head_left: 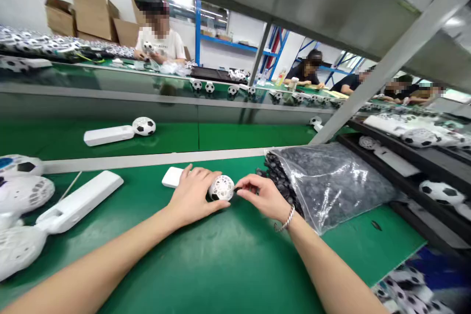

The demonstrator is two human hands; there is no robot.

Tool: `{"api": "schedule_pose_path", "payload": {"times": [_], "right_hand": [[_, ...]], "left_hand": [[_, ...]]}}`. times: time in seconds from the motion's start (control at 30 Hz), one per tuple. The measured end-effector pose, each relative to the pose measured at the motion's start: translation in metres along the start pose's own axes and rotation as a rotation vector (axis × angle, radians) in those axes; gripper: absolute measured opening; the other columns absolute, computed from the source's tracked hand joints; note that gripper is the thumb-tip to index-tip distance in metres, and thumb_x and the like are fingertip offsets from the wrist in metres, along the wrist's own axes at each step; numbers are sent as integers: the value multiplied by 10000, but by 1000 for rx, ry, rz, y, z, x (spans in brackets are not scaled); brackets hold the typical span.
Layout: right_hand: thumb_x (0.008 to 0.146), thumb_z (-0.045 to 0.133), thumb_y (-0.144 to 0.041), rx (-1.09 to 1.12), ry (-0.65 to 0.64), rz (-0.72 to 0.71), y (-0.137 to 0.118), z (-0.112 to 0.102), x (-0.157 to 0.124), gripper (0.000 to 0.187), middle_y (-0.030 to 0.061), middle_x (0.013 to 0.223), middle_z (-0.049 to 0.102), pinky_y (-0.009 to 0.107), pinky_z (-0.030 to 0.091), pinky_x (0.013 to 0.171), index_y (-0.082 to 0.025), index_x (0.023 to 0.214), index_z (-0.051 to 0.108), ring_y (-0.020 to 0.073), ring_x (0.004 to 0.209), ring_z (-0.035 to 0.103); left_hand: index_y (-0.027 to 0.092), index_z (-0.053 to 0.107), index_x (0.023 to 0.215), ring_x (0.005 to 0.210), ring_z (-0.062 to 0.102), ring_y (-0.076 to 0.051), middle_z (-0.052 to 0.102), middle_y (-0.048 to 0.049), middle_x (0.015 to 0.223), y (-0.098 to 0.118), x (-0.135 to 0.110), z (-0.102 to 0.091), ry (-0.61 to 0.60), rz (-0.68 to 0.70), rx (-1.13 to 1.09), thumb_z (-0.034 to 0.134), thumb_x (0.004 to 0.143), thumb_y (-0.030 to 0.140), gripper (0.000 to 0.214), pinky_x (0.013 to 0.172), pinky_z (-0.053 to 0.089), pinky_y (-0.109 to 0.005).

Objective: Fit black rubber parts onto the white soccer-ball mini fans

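My left hand [198, 191] is closed over a white device with a football-shaped head [222, 188], pressing it to the green table. The head is a white openwork ball with a few black patches; the white handle sticks out beyond my fingers at the left. Close to the ball's right side, my right hand [262, 195] pinches a small black piece [237, 189] between thumb and forefinger. Whether that piece touches the ball I cannot tell. Behind my right hand, a clear plastic bag [334, 181] lies on its side, with small black pieces [277, 171] spilling from its mouth.
More white ball-headed devices [79, 201] are piled at the left. Another device [110, 135] lies on the green conveyor [228, 137] beyond a pale rail. Black trays [408, 171] hold more at the right, beside a slanted metal post [386, 54]. Several co-workers sit across the line.
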State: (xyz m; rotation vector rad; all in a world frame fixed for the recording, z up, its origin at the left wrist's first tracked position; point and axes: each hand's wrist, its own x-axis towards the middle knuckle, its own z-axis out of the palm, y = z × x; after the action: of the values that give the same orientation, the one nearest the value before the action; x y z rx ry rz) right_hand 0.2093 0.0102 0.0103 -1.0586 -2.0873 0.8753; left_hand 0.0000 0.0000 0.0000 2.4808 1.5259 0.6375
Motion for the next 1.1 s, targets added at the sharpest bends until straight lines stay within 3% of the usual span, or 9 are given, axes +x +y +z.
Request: {"api": "schedule_pose_path", "payload": {"times": [0.2,0.53,0.7,0.8,1.0,1.1], "right_hand": [[801,558,-171,-61,-57,-132,-6,5,-2,77,17,796,623,254,422,737,-178,820,632,128,769,552],[755,617,-183,-25,-4,-94,-2,16,-2,60,-8,719,552,251,417,686,-176,717,572,118,708,508],[684,683,-240,68,41,14,8,17,1,248,31,969,523,248,438,674,-192,866,522,153,904,506],[704,664,-238,225,-24,88,11,19,2,387,57,1121,512,271,451,724,-212,1033,462,170,1019,506],[732,642,-239,306,-50,80,10,25,2,413,57,1106,558,291,448,797,-209,1091,441,160,1015,534],[777,592,-281,196,-29,70,17,19,8,331,48,1059,581,260,463,773,-195,1070,464,136,947,565]], "left_hand": [[260,467,1183,1075,419,-270,572,-44,1083,-6,4,-7,-77,104,-75,590,659,590,631,1020,123,-543],[235,479,1173,1101,397,-286,569,-45,1106,-1,2,-1,-48,59,-84,583,666,560,611,1027,80,-561],[221,458,1199,1095,405,-275,567,-50,1114,-1,2,0,-49,78,-64,561,706,493,573,1027,102,-554],[211,460,1197,1074,418,-266,573,-48,1090,-1,3,0,-38,83,-54,566,706,458,560,1026,106,-553],[187,506,1129,979,474,-254,590,-63,1005,0,5,2,20,102,-66,573,686,422,506,1001,227,-503],[195,491,1144,986,476,-253,583,-62,1004,0,5,2,10,109,-64,574,687,460,535,1009,219,-500]]}}
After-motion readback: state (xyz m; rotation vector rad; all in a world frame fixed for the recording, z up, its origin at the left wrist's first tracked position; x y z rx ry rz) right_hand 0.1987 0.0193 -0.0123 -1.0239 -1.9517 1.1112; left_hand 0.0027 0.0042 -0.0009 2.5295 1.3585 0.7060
